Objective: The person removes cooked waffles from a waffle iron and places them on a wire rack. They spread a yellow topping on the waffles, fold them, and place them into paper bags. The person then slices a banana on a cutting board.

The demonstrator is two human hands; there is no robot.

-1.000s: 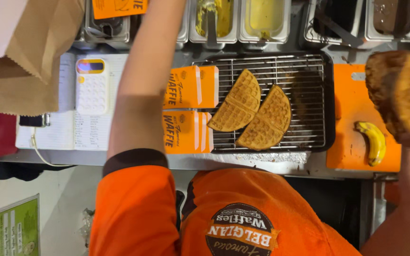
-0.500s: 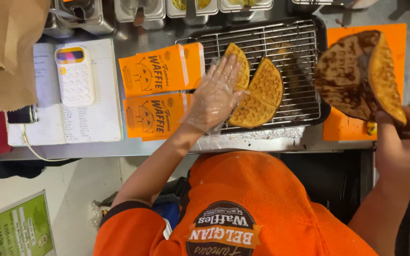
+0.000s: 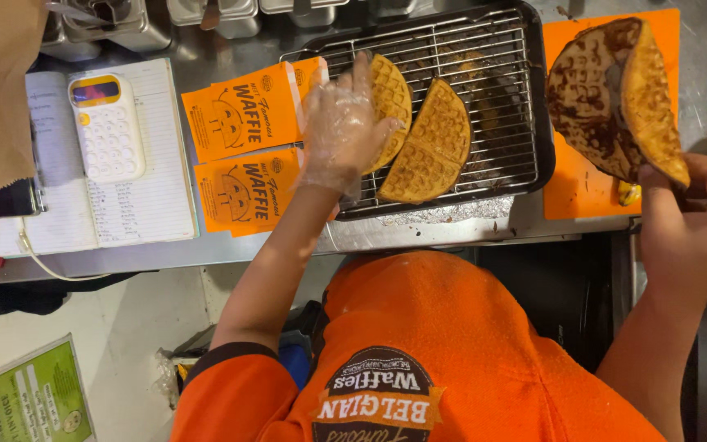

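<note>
Waffle (image 3: 619, 98) held in the right hand (image 3: 693, 225) at 3 o'clock — folded in half, golden-brown outside, inner face coated with dark chocolate spread, raised above an orange board (image 3: 570, 176). Right hand is closed on the waffle's lower edge. Left hand (image 3: 339, 131), in a clear plastic glove, lies flat with fingers spread on a plain half-waffle (image 3: 388, 98) on the wire rack (image 3: 497, 115) at 12 o'clock; it grips nothing. A second half-waffle (image 3: 427, 143) lies just beside the first — edges touching. Two orange paper sleeves (image 3: 243, 155) lie on the tabletop (image 3: 353, 237) at 10 o'clock, beside a white calculator (image 3: 108, 123) resting on a notebook (image 3: 145, 205).
</note>
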